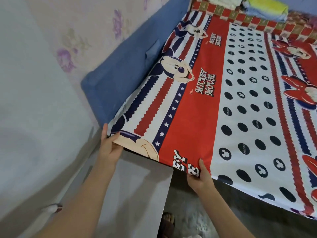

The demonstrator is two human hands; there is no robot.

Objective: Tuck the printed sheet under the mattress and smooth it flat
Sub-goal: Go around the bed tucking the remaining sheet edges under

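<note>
- Printed sheet (214,107): lying spread over the mattress, filling the frame from centre out to 3 o'clock; red band, navy-and-red zigzag stripes, star border, black dots on white and cartoon mouse figures are showing; its near corner is sitting at about 8 o'clock of the bed
- Left hand (109,146): gripping that near corner at 8 o'clock, thumb pointing up along the corner's side, fingers curling round and under the edge
- Right hand (200,176): pinching the sheet's near edge at about 6 o'clock, thumb lying on top of the red band beside the printed lettering, fingers going out of sight beneath the fabric
- Mattress: covered by the sheet; only a dark line is showing under the near edge between the two hands
- Blue padded panel (123,69): standing along the far-left side of the bed, at 10 o'clock, touching the sheet's striped edge
- Floral wallpaper (68,40): running behind the panel at 11 o'clock
- Folded bedding (264,7): sitting stacked at the bed's far end, 1 o'clock
- Sandalled foot (169,220): standing on the floor at 6 o'clock
</note>
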